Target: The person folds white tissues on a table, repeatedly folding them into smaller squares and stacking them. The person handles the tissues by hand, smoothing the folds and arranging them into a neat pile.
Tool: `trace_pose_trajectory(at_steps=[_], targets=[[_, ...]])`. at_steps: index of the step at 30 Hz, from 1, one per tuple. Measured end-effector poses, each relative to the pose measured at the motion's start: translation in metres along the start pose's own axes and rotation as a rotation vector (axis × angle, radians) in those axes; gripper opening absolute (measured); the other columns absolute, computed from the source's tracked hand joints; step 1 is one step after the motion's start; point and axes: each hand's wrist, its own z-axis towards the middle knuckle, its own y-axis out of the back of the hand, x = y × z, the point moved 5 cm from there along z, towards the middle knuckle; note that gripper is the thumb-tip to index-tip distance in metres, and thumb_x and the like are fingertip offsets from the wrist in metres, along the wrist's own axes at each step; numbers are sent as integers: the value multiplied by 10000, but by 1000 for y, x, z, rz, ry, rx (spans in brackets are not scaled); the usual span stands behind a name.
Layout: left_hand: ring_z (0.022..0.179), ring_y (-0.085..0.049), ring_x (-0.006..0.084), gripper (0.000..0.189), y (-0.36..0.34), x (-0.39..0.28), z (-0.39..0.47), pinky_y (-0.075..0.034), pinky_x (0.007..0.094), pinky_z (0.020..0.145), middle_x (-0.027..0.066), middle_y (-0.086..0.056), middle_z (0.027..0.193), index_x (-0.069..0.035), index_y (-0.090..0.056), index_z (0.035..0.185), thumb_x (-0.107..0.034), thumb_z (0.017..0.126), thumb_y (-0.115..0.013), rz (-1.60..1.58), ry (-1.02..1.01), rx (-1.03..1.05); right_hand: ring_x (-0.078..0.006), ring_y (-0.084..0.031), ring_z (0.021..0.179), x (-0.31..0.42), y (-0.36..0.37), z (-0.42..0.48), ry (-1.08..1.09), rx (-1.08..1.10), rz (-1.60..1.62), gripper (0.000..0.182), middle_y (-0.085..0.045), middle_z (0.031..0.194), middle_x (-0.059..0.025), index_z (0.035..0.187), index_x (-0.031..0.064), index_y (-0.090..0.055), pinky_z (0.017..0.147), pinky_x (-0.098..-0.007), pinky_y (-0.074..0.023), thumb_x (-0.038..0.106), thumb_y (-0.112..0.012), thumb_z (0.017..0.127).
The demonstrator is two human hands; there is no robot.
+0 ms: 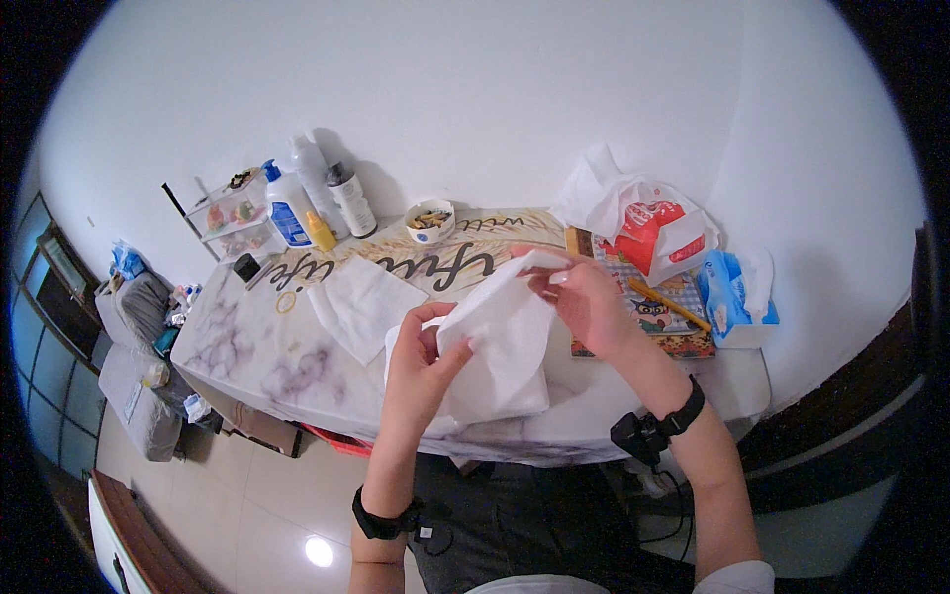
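Note:
A white paper tissue is stretched between my two hands above the table. My left hand pinches its near left edge between thumb and fingers. The upper right edge is in the fingers of my right hand, which looks slightly blurred. Beneath the held sheet lies more white tissue, partly hidden by it and by my left hand. Another flat white tissue rests on the tabletop to the left. Both wrists wear black bands.
Along the wall stand a clear small rack, a blue-capped pump bottle, a dark-capped bottle and a round bowl. On the right are a red-and-white plastic bag, a yellow pen on books, and a blue tissue pack.

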Motion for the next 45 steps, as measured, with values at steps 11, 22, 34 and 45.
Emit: trace_pose_trajectory(at_steps=[11, 22, 34, 45], targets=[[781, -564, 77, 197, 15, -2, -3, -454, 230, 701, 4, -617, 855, -31, -598, 963, -206, 872, -609, -303, 120, -58, -76, -577, 786, 0, 29, 1, 180, -415, -190, 313, -623, 872, -16, 1014, 18, -601, 712, -214, -480, 288, -620, 855], [761, -559, 76, 205, 10, -9, -7, -462, 228, 649, 16, -593, 864, -70, -490, 1024, -107, 859, -607, -411, 18, -229, -200, -587, 983, 5, -10, -1, 173, -87, -387, 517, -599, 1035, -71, 1263, 110, -471, 798, -298, -498, -24, -553, 771], [576, -476, 23, 112, 16, -24, -8, -347, 178, 467, -41, -557, 707, -64, -554, 883, -147, 855, -623, 257, -100, -267, -129, -507, 984, 16, -10, -5, 429, -57, -760, 146, -593, 947, -42, 946, 74, -677, 869, -264, -401, 143, -608, 838], [682, -547, 55, 189, 25, -6, 2, -428, 185, 588, 14, -609, 801, -28, -582, 968, -184, 865, -612, -125, 138, -155, -82, -511, 721, 20, 21, -4, 170, -498, -773, 235, -563, 778, -17, 1031, 7, -580, 630, -230, -413, 194, -551, 891]])
